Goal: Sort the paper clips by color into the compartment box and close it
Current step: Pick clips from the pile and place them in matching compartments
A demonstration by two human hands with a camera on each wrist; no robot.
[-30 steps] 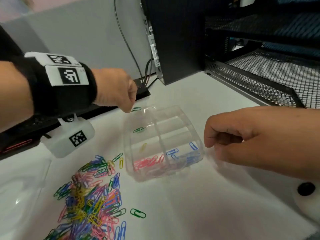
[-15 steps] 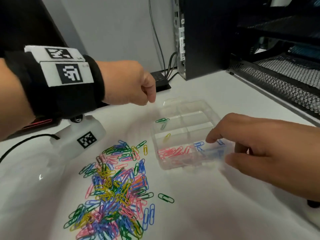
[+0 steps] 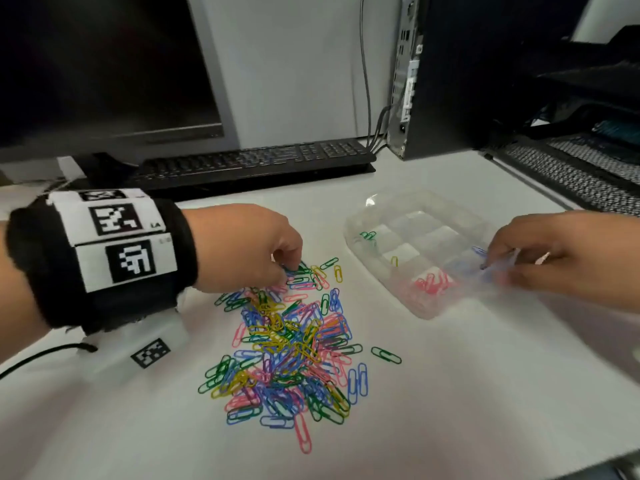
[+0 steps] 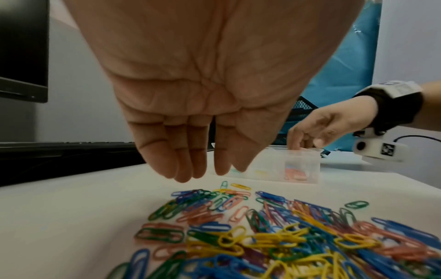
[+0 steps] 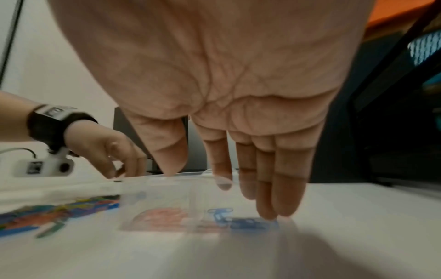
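Beside the pile [image 3: 287,344] of mixed clips on the white desk [image 3: 467,393], on its right and a little farther back, stands the clear box [image 3: 415,233], uncovered, its cells in plain sight. Pink clips [image 3: 433,282] lie in a near cell, blue clips [image 3: 481,252] in the near cell to their right, a yellow clip [image 3: 394,260] in a middle cell on the pile's side, and green clips [image 3: 367,235] in the far cell on that side. The left hand [image 3: 249,247] hangs over the far edge of the pile, fingers pointing down and drawn close to the thumb, the tips at the green clips there; whether it pinches one I cannot tell, as the wrist view shows the fingers [image 4: 181,162] fairly straight and nothing plainly held. The right hand [image 3: 561,251] is at the box's near right corner, its fingers reaching down relaxed, with the thumb [image 5: 169,151] at the rim and the fingertips [image 5: 274,203] down at the blue cell; a grip on any clip cannot be made out. One green clip [image 3: 386,355] lies alone just right of the pile. Behind the pile sit a black keyboard [image 3: 249,162] and a dark monitor [image 3: 104,71]; behind the box, a black computer tower [image 3: 450,71].
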